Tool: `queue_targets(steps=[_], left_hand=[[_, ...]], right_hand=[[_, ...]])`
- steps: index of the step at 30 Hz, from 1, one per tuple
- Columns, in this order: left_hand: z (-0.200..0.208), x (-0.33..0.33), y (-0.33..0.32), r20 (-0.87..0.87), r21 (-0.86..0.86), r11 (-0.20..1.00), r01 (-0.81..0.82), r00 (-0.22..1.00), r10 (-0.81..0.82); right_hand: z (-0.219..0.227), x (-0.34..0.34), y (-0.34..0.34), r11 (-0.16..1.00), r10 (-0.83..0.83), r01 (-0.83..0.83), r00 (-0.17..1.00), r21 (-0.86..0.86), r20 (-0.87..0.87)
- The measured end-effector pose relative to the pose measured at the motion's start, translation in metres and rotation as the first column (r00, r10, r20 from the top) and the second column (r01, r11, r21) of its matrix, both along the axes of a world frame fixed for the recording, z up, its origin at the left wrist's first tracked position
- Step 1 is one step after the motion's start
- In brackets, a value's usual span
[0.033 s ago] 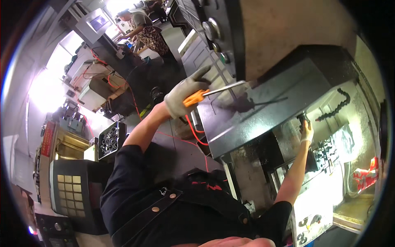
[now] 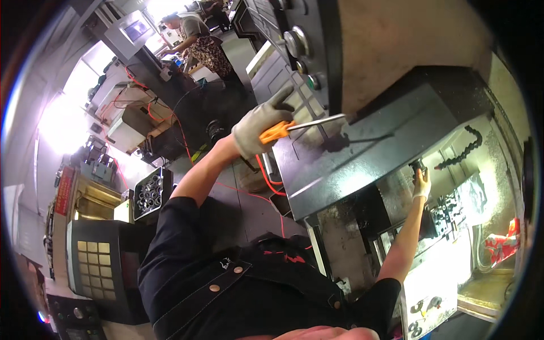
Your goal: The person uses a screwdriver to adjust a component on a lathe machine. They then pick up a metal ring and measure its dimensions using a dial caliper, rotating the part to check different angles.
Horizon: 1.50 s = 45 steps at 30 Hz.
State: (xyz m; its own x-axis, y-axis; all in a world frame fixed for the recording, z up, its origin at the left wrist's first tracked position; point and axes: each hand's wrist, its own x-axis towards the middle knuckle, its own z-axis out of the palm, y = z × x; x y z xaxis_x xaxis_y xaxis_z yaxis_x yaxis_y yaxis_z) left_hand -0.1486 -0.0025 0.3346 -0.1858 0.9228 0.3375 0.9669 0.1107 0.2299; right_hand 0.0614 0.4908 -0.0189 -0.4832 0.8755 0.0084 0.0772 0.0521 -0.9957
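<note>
My left hand [image 2: 253, 129], in a grey work glove, is wrapped round an orange air blow gun [image 2: 276, 132]; one digit sticks out. The gun's long thin metal nozzle [image 2: 318, 121] points right, in front of the dark sloped machine cover [image 2: 362, 153]. Below this hand hangs a red hose [image 2: 263, 170]; its join to the gun is hidden. Deep inside the lit machine on the right, my right hand [image 2: 421, 186], in a pale glove, has its fingers closed on a small dark part [image 2: 417, 165]. Its exact kind is too small to make out.
A control panel [image 2: 300, 48] with knobs stands above the cover. A black segmented hose [image 2: 462, 148] juts out inside the machine. Left lies a bin [image 2: 141, 216] of metal rings. Small parts lie on a white surface [image 2: 447, 272]. Another person [image 2: 199, 48] works at the back.
My left hand and the air blow gun have shifted slightly right and down. The cover and panel sit a little further right in view. My right hand has hardly moved.
</note>
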Motion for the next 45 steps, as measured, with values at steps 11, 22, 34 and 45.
queue_targets(steps=[11, 22, 34, 45], left_hand=[[-0.011, -0.03, 0.036, -0.076, -0.017, 0.989, -0.144, 0.987, 0.142], [-0.028, -0.031, 0.039, 0.072, -0.012, 0.988, -0.153, 0.986, 0.153], [-0.035, -0.009, 0.038, 0.029, 0.297, 0.955, -0.019, 1.0, 0.011], [-0.014, 0.02, 0.037, 0.035, 0.195, 0.981, 0.018, 0.999, -0.025]], right_hand=[[0.028, -0.01, -0.04, 0.996, -0.077, 0.075, 0.995, -0.038, -0.065], [0.022, -0.014, -0.05, 0.992, -0.124, 0.124, 0.992, -0.004, 0.031], [0.105, 0.024, -0.239, 0.987, 0.069, -0.101, 0.969, -0.126, -0.238], [0.114, 0.027, -0.48, 0.954, 0.162, -0.199, 0.972, -0.226, -0.173]])
